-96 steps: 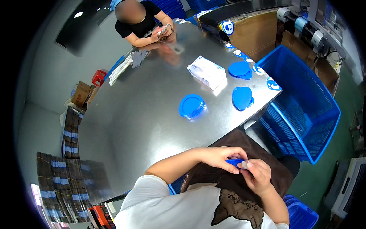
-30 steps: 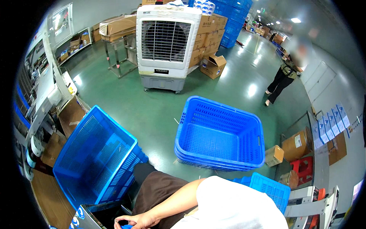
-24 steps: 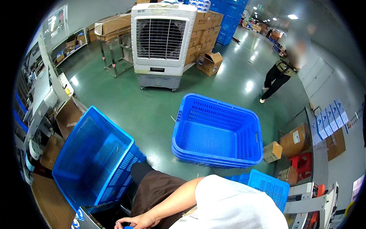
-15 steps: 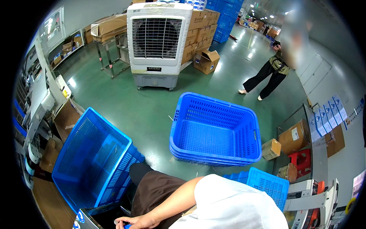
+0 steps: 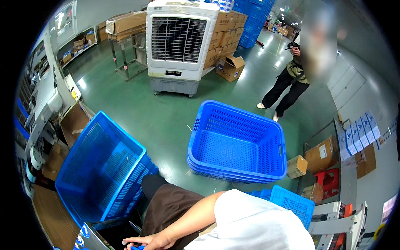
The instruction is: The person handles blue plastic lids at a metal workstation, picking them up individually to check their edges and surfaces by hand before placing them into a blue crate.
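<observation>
Green floor (image 5: 166, 129) beyond, right grip (image 5: 152, 241) holds blue piece (image 5: 138, 248).

Even, bright indoor light fills the middle, with ceiling lamps (image 5: 282, 9) glowing far off at upper right. Pale glare spots the green floor (image 5: 166, 121); the white sleeve (image 5: 258, 216) looks nearly washed out. A heavy blur hides the head of a standing person (image 5: 296, 74); straight edges bow toward the rim and the corners go black
</observation>
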`<state>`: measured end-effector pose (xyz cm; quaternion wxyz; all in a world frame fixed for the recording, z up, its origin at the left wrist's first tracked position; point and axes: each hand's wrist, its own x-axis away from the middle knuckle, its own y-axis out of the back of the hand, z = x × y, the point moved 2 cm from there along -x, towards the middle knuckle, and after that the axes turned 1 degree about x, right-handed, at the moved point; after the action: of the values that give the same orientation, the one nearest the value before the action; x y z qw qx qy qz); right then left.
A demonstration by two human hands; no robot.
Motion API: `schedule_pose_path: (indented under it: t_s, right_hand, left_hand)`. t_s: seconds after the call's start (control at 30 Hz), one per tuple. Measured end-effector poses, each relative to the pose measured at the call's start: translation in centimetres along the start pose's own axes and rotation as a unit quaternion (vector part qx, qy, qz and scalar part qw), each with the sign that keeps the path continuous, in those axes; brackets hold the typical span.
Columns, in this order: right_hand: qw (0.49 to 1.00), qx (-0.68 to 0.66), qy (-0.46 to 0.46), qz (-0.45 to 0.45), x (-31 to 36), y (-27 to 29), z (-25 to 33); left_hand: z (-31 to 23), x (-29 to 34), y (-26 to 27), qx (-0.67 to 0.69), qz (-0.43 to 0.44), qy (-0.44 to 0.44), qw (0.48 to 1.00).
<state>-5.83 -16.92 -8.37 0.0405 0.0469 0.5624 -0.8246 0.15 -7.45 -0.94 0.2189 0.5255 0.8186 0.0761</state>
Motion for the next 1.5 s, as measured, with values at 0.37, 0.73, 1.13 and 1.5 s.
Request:
schedule_pose_path:
  t_s: [0.37,0.73,1.13,1.5]
  right_hand:
    - [0.996,-0.077,-0.027,0.031,-0.1,0.1,1.1]
    - [0.803,0.559,0.163,-0.131,-0.9,1.8,2.1]
    - [0.748,0.609,0.242,-0.103,-0.5,0.0,3.5]
    - [0.667,0.627,0.221,-0.335,2.4,10.4,7.6]
  left_hand:
    - [-2.0,-1.0,1.9,0.11,-0.052,0.059,0.991]
    - [-1.6,-1.2,1.0,-0.233,-0.013,-0.108,0.966]
    - [-2.3,-0.7,1.4,-0.296,-0.033,-0.18,0.937]
    - [0.7,1.1,7.5,0.207,-0.361,0.046,0.908]
